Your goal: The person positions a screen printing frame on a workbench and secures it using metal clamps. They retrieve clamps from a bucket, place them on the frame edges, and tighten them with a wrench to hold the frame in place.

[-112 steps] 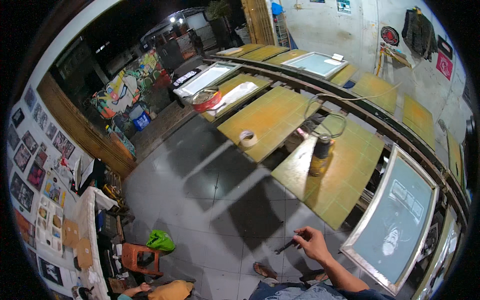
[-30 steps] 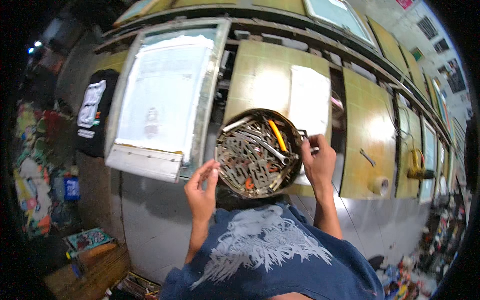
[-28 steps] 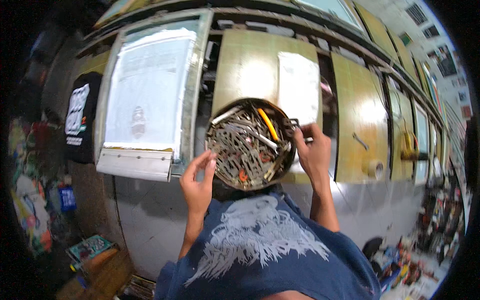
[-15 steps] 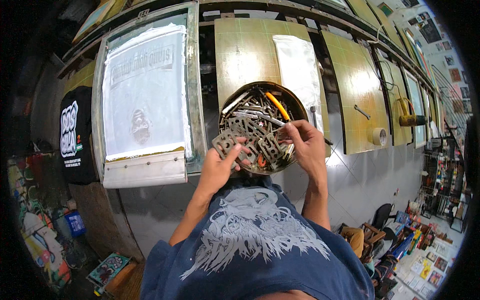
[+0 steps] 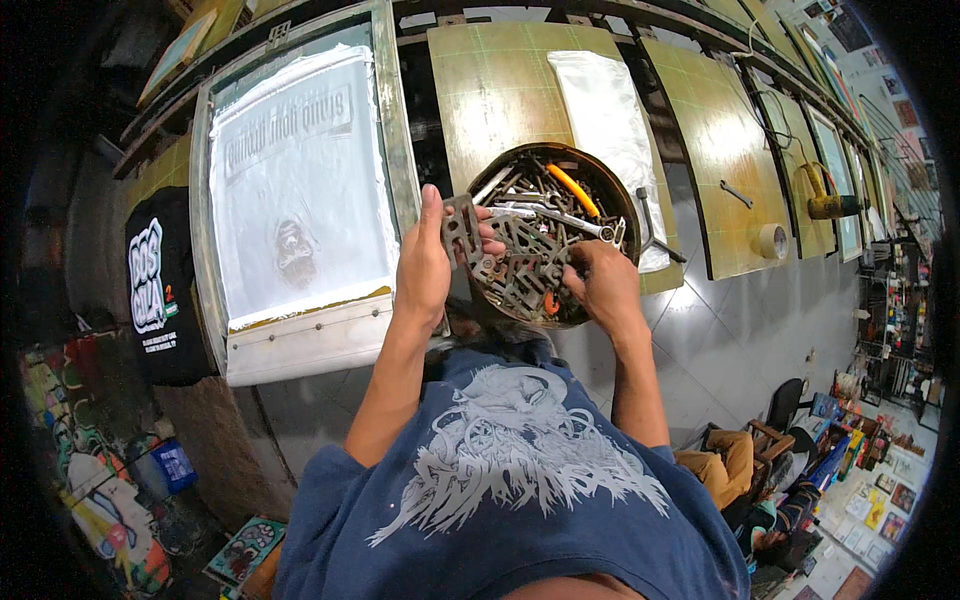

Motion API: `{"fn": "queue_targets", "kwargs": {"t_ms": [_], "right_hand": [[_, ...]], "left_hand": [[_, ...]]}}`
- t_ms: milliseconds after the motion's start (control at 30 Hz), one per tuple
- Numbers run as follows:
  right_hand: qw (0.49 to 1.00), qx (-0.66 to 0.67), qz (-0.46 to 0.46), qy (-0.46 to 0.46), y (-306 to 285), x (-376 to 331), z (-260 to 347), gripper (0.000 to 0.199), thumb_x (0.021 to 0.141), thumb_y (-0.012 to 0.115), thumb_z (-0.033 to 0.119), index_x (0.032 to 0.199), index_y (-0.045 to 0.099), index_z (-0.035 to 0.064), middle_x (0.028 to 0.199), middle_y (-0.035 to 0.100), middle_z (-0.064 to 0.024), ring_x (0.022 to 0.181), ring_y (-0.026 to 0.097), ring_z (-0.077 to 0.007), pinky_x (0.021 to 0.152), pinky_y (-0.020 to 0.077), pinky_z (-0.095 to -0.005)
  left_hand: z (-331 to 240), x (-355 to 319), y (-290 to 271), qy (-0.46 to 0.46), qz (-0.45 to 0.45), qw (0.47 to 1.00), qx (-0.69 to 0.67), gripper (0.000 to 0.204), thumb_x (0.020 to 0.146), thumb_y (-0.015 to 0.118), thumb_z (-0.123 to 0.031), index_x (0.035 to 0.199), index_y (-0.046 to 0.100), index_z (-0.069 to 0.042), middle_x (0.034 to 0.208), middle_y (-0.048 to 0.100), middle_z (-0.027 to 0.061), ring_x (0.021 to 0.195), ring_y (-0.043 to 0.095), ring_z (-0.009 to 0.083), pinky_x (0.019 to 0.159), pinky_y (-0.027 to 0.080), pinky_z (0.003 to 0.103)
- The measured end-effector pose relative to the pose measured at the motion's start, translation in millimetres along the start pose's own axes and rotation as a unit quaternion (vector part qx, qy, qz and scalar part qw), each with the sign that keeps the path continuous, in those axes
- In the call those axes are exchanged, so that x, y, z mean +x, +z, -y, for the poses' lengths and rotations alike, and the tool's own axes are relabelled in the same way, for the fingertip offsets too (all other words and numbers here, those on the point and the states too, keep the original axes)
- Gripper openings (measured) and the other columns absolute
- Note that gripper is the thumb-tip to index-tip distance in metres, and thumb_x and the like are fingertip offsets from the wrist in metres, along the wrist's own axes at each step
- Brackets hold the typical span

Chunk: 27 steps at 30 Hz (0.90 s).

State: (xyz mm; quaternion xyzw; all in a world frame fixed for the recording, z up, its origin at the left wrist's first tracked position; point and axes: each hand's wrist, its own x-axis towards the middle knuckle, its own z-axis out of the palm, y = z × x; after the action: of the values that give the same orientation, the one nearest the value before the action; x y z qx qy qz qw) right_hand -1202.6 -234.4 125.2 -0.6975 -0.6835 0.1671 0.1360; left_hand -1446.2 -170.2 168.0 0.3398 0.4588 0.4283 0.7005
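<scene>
My left hand [image 5: 428, 265] is closed on a flat slotted metal plate [image 5: 460, 232] at the left rim of a round tin [image 5: 556, 148]. The thumb points up, and the fingers curl behind the plate. My right hand [image 5: 608, 290] reaches into the near right side of the tin with fingers bent together; what they pinch is hidden. Between my hands lie several dull perforated metal plates [image 5: 530, 270]. Behind them are bolts, a yellow-orange handle [image 5: 573, 190] and a silver wrench [image 5: 570, 217]. An orange piece [image 5: 551, 303] shows near the front.
A framed printing screen [image 5: 300, 200] smeared with white stands at the left, beside a black printed T-shirt [image 5: 165, 290]. Behind the tin is a board [image 5: 480, 90] with white cloth-like material [image 5: 600, 100]. Further right are a small wrench [image 5: 737, 194], tape roll [image 5: 772, 240] and yellow-black power tool [image 5: 828, 207].
My left hand has lifted and turned upright, tilting the slotted plate up at the tin's left side. My right hand has moved down toward the tin's near right edge, off the silver tool.
</scene>
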Motion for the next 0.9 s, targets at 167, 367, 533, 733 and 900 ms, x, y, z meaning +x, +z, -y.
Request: {"fn": "queue_targets", "kwargs": {"t_ms": [167, 367, 533, 733, 900], "right_hand": [[0.984, 0.041, -0.172, 0.006, 4, -3, 0, 0.024, 0.082, 0.071, 0.016, 0.104, 0.068, 0.0054, 0.09, 0.066, -0.0133, 0.087, 0.065, -0.0323, 0.075, 0.0514, -0.0429], [0.987, 0.025, -0.153, 0.045, 6, -1, -12, 0.019, 0.081, 0.073, 0.015, 0.097, 0.071, 0.0065, 0.087, 0.066, -0.0119, 0.079, 0.066, -0.0312, 0.07, 0.0516, -0.0416], [0.988, 0.036, -0.144, 0.051, 7, 2, -17, 0.014, 0.081, 0.074, 0.014, 0.091, 0.072, 0.0057, 0.087, 0.068, -0.0123, 0.081, 0.067, -0.032, 0.071, 0.0524, -0.0408], [0.952, 0.166, -0.247, 0.07, -14, 0, -5, 0.011, 0.081, 0.075, 0.012, 0.086, 0.072, 0.0024, 0.083, 0.071, -0.0128, 0.069, 0.069, -0.0262, 0.064, 0.0533, -0.0339], [0.904, 0.329, -0.232, 0.147, -36, -9, 5, 0.015, 0.083, 0.078, 0.01, 0.091, 0.075, -0.0018, 0.08, 0.074, -0.0052, 0.069, 0.064, -0.0069, 0.063, 0.0504, -0.0226]], "left_hand": [[-2, 8, -3, 0.012, -0.009, 0.999, 0.035, 0.066, 0.106, 0.029, -0.052, 0.109, 0.063, 0.004, 0.085, 0.067, 0.0112, 0.077, 0.069, 0.0205, 0.074, 0.057, 0.033], [17, 18, -1, -0.007, 0.005, 0.986, 0.165, 0.06, 0.106, 0.036, -0.051, 0.101, 0.064, 0.002, 0.077, 0.061, 0.0064, 0.066, 0.062, 0.0153, 0.067, 0.056, 0.03], [10, 29, 11, 0.077, -0.049, 0.912, 0.401, 0.049, 0.103, 0.048, -0.042, 0.09, 0.064, 0.002, 0.071, 0.063, 0.014, 0.071, 0.066, 0.025, 0.065, 0.049, 0.036], [41, 57, 35, 0.262, 0.002, 0.832, 0.488, 0.032, 0.092, 0.067, -0.028, 0.099, 0.066, 0.003, 0.086, 0.067, 0.0245, 0.081, 0.066, 0.0404, 0.075, 0.05, 0.047], [41, 54, 52, 0.425, -0.078, 0.724, 0.538, 0.05, 0.088, 0.073, -0.029, 0.126, 0.063, 0.002, 0.113, 0.068, 0.0152, 0.099, 0.065, 0.0315, 0.09, 0.05, 0.041]]}}
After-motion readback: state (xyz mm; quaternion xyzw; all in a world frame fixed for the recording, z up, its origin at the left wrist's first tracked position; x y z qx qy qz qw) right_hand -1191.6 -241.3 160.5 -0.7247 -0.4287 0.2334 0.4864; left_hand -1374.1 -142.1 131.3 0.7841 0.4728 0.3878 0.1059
